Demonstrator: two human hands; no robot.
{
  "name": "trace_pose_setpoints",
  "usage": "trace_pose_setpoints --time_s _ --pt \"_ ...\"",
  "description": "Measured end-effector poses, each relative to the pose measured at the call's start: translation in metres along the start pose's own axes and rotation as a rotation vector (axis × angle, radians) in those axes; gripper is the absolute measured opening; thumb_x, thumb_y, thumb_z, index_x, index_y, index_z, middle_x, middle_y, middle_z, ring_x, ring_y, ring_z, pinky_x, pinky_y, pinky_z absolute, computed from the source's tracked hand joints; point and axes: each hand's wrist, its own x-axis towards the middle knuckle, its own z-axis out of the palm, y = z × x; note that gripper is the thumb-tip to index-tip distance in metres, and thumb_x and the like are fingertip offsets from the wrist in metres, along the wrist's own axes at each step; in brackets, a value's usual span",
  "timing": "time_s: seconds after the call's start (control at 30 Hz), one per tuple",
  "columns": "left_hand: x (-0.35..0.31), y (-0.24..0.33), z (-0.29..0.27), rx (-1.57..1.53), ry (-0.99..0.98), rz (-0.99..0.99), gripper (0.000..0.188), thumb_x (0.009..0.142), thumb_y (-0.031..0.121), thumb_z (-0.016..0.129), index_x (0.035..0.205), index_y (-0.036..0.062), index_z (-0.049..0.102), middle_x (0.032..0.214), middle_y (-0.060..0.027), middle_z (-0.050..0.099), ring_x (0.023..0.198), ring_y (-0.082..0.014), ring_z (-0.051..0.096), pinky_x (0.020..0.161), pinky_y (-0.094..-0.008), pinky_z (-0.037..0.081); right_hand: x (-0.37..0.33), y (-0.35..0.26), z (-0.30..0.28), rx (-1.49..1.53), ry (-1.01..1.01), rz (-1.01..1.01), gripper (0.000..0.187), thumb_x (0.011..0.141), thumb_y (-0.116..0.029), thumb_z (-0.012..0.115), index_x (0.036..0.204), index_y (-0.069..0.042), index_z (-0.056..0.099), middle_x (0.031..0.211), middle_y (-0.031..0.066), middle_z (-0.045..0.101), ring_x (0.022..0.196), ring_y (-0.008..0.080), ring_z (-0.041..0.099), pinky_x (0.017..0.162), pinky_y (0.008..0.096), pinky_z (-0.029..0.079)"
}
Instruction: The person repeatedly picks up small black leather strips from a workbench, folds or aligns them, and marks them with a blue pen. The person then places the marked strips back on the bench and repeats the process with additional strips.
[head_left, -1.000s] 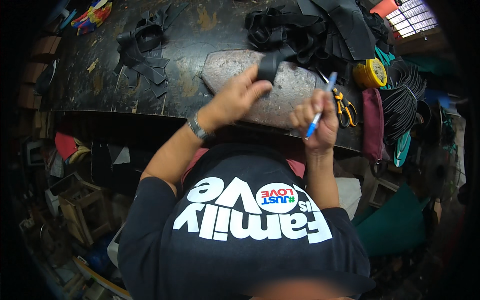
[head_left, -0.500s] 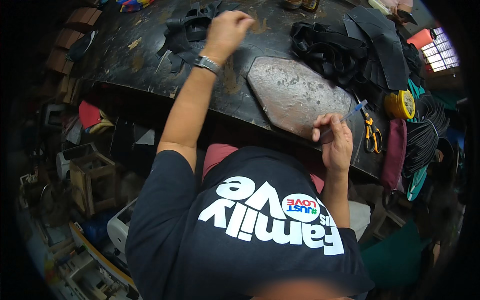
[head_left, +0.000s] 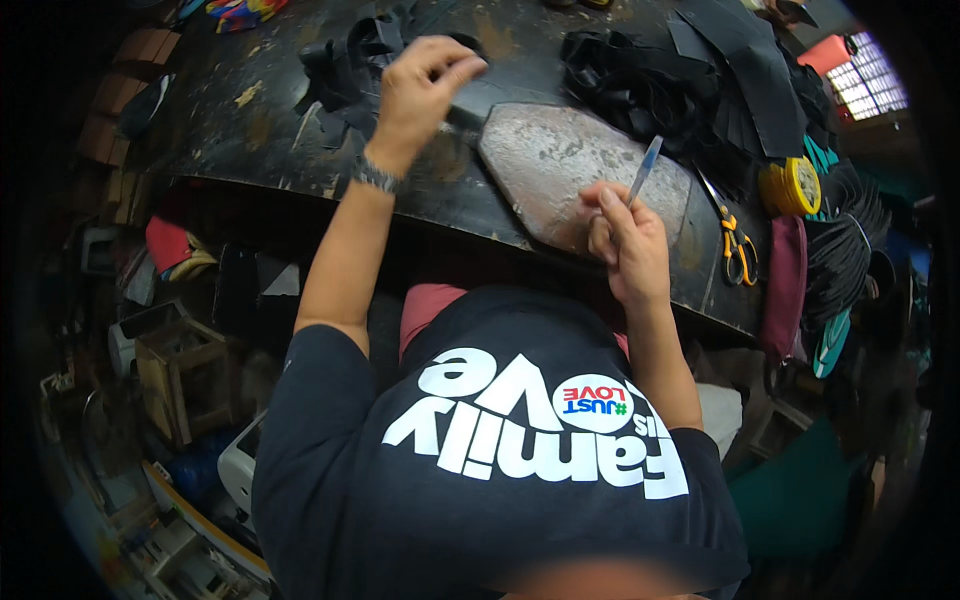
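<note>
My left hand [head_left: 415, 105] is raised over the table's left part, beside a pile of black leather-like strips [head_left: 335, 80]. Its thumb and fingers are pinched together on a black strip [head_left: 465, 118], whose dark length shows blurred beside the hand. Over the near right edge of a grey slab [head_left: 555, 150] with cut corners, my right hand [head_left: 635, 240] is closed around a slim pen [head_left: 644, 172] with a blue end pointing up and away. The slab lies flat on the dark table.
A heap of black strips [head_left: 640, 95] and flat black pieces [head_left: 745, 75] lies at the far right. Nearer are orange-handled scissors [head_left: 738, 250], a yellow tub [head_left: 790, 187], a maroon pouch [head_left: 784, 275] and a bundle of black cords [head_left: 845, 240]. The table's front edge [head_left: 400, 215] runs before me.
My left hand has moved slightly left and nearer, and a black strip now shows beside it. My right hand has shifted left over the slab, with the pen tilted more upright.
</note>
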Motion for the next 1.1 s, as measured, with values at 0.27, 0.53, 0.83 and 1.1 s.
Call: trace_pose_setpoints --time_s 0.27,0.53,0.83,1.1 --pt "-0.088 0.094 0.058 -0.282 -0.334 -0.053 0.015 0.08 0.005 0.071 0.095 0.0027 0.069 0.082 -0.0065 0.065 0.072 -0.017 0.06 0.063 -0.0273 0.048 0.02 0.009 -0.013 0.338 0.066 0.079 0.013 0.093 -0.018 0.06 0.089 -0.006 0.058 0.08 0.008 0.065 0.042 0.0046 0.038 0.043 0.0195 0.029" --pt "-0.119 0.115 0.048 -0.599 -0.615 -0.714 0.036 0.098 0.03 0.054 0.086 0.0006 0.07 0.072 -0.0042 0.063 0.064 -0.0067 0.058 0.057 -0.0188 0.044 0.007 0.012 -0.02 0.278 0.034 -0.066 0.018 0.089 -0.007 0.063 0.106 -0.005 0.061 0.087 0.0036 0.064 0.059 0.0048 0.049 0.051 0.0192 0.038" --pt "-0.133 0.123 0.069 -1.355 -0.473 -1.17 0.024 0.095 0.023 0.057 0.11 0.0046 0.061 0.098 -0.0058 0.065 0.088 -0.0132 0.064 0.077 -0.026 0.053 -0.01 -0.017 -0.027 -0.326 -0.341 -0.394 0.011 0.078 0.001 0.065 0.088 0.002 0.066 0.095 0.0072 0.06 0.084 0.0112 0.058 0.07 0.0229 0.047" --pt "-0.127 0.123 0.073 -1.358 -0.456 -0.994 0.022 0.091 0.018 0.062 0.109 0.0046 0.058 0.102 -0.0071 0.063 0.091 -0.0118 0.065 0.075 -0.0241 0.055 -0.032 -0.036 -0.014 -0.79 -0.239 -0.537 0.017 0.073 0.002 0.068 0.09 -0.001 0.068 0.094 0.0095 0.06 0.08 0.0158 0.061 0.066 0.025 0.049"
